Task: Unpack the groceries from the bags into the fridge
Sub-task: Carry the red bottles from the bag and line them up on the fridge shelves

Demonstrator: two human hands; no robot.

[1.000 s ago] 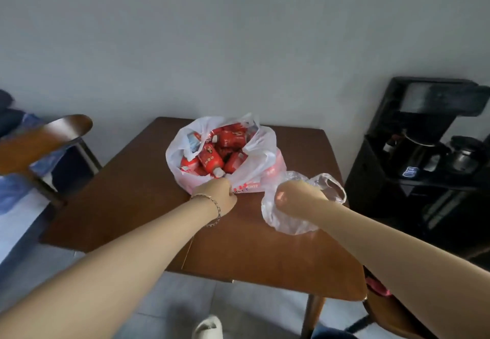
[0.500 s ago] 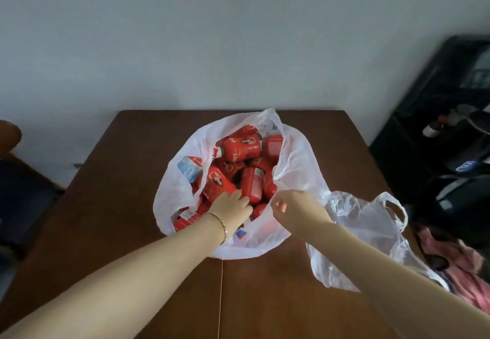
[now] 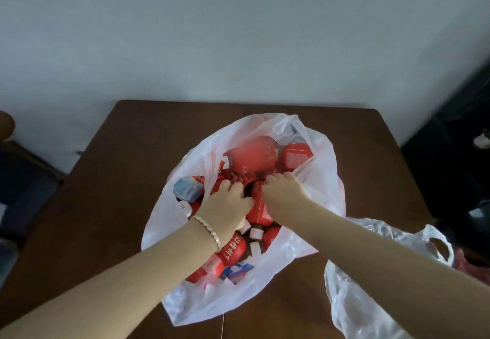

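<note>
Reaching into the white bag at frame centre, your left hand and right hand side by side among red bottles, grip not discernible, clear bag lower right.

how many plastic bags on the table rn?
2. A white bag full of red bottles sits mid table, with the left hand and right hand in it. A clear bag lies crumpled at the near right edge. Others may be hidden.

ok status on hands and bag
Left hand and right hand inside white bag, on red bottles; grip unclear. None out yet. Clear bag alongside, not blocking.
</note>
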